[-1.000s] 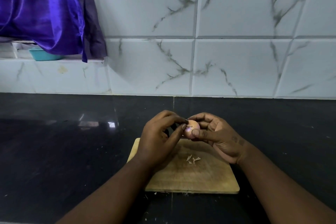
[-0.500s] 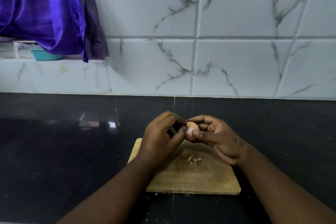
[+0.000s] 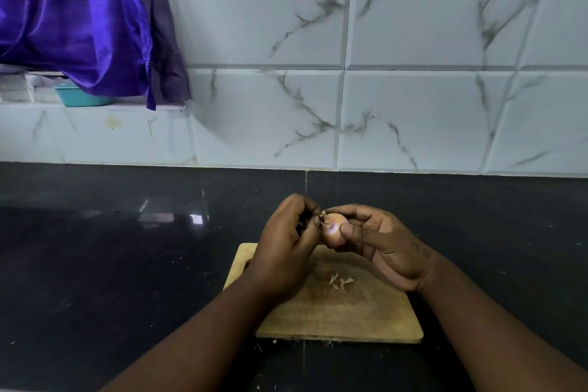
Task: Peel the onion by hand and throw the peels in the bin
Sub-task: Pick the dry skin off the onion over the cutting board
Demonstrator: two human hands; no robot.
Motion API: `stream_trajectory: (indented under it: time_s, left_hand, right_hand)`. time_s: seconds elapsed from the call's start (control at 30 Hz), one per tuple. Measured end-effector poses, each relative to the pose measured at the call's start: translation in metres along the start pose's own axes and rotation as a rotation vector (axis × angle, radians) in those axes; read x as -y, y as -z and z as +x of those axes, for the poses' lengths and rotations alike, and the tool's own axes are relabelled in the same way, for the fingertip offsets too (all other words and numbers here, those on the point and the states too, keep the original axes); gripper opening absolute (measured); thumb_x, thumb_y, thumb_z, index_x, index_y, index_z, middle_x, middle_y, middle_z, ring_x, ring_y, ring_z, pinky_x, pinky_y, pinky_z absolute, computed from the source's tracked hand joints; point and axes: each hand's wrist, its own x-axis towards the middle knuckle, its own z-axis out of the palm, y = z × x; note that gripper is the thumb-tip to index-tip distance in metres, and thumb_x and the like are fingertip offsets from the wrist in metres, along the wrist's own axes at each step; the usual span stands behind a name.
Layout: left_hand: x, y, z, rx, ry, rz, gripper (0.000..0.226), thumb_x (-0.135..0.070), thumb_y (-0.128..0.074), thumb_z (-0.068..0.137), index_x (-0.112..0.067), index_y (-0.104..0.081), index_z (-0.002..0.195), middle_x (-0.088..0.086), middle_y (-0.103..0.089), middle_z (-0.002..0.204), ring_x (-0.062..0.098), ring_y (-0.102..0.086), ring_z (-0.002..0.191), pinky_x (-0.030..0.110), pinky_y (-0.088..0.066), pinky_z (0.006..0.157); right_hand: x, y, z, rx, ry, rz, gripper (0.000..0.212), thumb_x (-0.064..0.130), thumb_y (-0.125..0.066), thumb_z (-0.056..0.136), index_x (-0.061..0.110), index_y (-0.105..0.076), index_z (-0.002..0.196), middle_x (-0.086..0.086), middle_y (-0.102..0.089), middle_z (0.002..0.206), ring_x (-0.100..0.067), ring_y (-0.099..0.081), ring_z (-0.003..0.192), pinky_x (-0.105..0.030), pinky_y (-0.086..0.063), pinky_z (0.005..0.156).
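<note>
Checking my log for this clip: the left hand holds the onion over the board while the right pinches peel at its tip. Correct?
No, the hands are swapped. The head view shows the right hand holding the onion over the board while the left hand pinches peel at its tip.

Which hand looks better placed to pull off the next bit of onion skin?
Left. The left hand pinches the loose skin at the tip of the onion, while the right hand grips the onion, steadying it.
</note>
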Motion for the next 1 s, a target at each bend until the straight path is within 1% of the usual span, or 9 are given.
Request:
stream_trajectory:
  time_s: [0.1, 0.13, 0.23, 0.37, 0.47, 0.67, 0.77, 0.9, 1.0]
  left_hand:
    - [0.0023, 0.0008, 0.0002, 0.014, 0.009, -0.072, 0.016, -0.009, -0.057, 0.107, -0.022, -0.064, 0.099, -0.004, -0.064, 0.098, 0.020, -0.064, 0.086, 0.044, -0.058, 0.072]
    - [0.0018, 0.0006, 0.0000, 0.013, 0.001, -0.088, 0.015, -0.011, -0.057, 0.108, -0.021, -0.064, 0.100, -0.003, -0.065, 0.099, 0.021, -0.065, 0.087, 0.045, -0.058, 0.072]
    - [0.0002, 0.0002, -0.0009, 0.009, -0.044, -0.147, 0.010, -0.023, -0.057, 0.107, -0.022, -0.066, 0.105, -0.002, -0.067, 0.101, 0.022, -0.066, 0.090, 0.048, -0.058, 0.072]
    - [-0.0008, 0.0012, -0.0004, 0.001, -0.090, -0.053, 0.010, -0.023, -0.075, 0.097, -0.024, -0.068, 0.104, -0.008, -0.067, 0.103, 0.019, -0.066, 0.093, 0.041, -0.059, 0.076]
    - [-0.0003, 0.0016, 0.0002, -0.023, -0.099, -0.040, 0.011, -0.016, -0.078, 0.095, -0.021, -0.070, 0.099, -0.007, -0.068, 0.101, 0.019, -0.067, 0.093, 0.039, -0.059, 0.076]
    - [0.0039, 0.0022, 0.0003, -0.035, -0.010, -0.102, 0.011, -0.011, -0.076, 0.096, -0.021, -0.073, 0.098, -0.006, -0.071, 0.100, 0.018, -0.069, 0.096, 0.048, -0.063, 0.076]
    - [0.0037, 0.0022, 0.0014, -0.047, -0.019, -0.038, 0.011, -0.010, -0.075, 0.096, -0.021, -0.072, 0.097, -0.008, -0.071, 0.097, 0.015, -0.068, 0.092, 0.040, -0.062, 0.073]
    - [0.0013, 0.0003, 0.0002, -0.042, -0.005, 0.112, 0.015, -0.013, -0.068, 0.100, -0.027, -0.065, 0.096, -0.011, -0.065, 0.095, 0.009, -0.063, 0.087, 0.020, -0.051, 0.068]
    - [0.0014, -0.0006, -0.0001, -0.024, 0.048, 0.101, 0.014, -0.016, -0.061, 0.104, -0.029, -0.060, 0.097, -0.010, -0.063, 0.096, 0.010, -0.060, 0.086, 0.030, -0.055, 0.070]
  right_hand:
    - [-0.0007, 0.0020, 0.0009, -0.013, -0.019, 0.061, 0.042, 0.018, -0.074, 0.090, 0.000, -0.069, 0.127, -0.036, -0.064, 0.130, -0.041, -0.063, 0.113, -0.051, -0.050, 0.100]
    - [-0.0009, 0.0020, 0.0012, -0.026, -0.019, 0.063, 0.040, 0.020, -0.073, 0.091, 0.000, -0.070, 0.126, -0.037, -0.064, 0.129, -0.041, -0.061, 0.111, -0.051, -0.048, 0.100]
    - [-0.0007, 0.0003, 0.0011, -0.063, -0.021, 0.057, 0.033, 0.020, -0.067, 0.091, 0.005, -0.075, 0.119, -0.025, -0.072, 0.115, -0.028, -0.067, 0.097, -0.039, -0.055, 0.086]
    - [0.0003, -0.0007, 0.0008, -0.065, 0.002, 0.077, 0.023, 0.018, -0.073, 0.092, 0.010, -0.079, 0.113, -0.016, -0.076, 0.108, -0.022, -0.070, 0.093, -0.036, -0.056, 0.085]
    - [-0.0004, 0.0024, 0.0011, -0.067, 0.027, 0.040, 0.030, 0.011, -0.077, 0.089, 0.005, -0.074, 0.118, -0.018, -0.076, 0.112, -0.025, -0.073, 0.097, -0.032, -0.063, 0.084]
    - [-0.0001, 0.0054, 0.0008, -0.065, 0.054, -0.045, 0.049, 0.008, -0.084, 0.076, 0.005, -0.069, 0.122, -0.019, -0.073, 0.122, -0.031, -0.071, 0.110, -0.037, -0.062, 0.092]
    - [-0.0009, 0.0045, 0.0003, -0.086, 0.066, -0.090, 0.048, 0.002, -0.082, 0.076, 0.004, -0.068, 0.122, -0.021, -0.073, 0.123, -0.032, -0.070, 0.112, -0.043, -0.058, 0.099]
    - [-0.0015, 0.0026, 0.0002, -0.077, 0.076, -0.115, 0.053, 0.003, -0.090, 0.072, 0.007, -0.069, 0.120, -0.021, -0.072, 0.124, -0.034, -0.070, 0.114, -0.048, -0.055, 0.104]
    - [-0.0003, 0.0036, 0.0005, -0.071, 0.080, -0.101, 0.052, 0.003, -0.087, 0.072, 0.007, -0.070, 0.120, -0.021, -0.072, 0.124, -0.033, -0.071, 0.113, -0.044, -0.058, 0.100]
